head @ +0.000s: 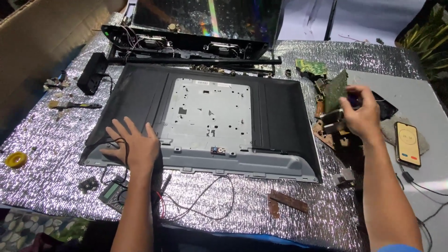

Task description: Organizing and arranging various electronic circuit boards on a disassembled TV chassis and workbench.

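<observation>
Foil-covered table (pixel 233 205) — left hand (pixel 133 147) fingers splayed on panel's (pixel 280 121) near edge — right hand (pixel 359 114) fingers gripping circuit board (pixel 337 91).

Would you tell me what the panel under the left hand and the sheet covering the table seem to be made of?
The panel under the left hand looks like stamped sheet metal in a matt grey finish, with punched holes, framed by dark, probably plastic, edging. The table sheet appears to be embossed silver foil, glittering and crinkled.
</observation>
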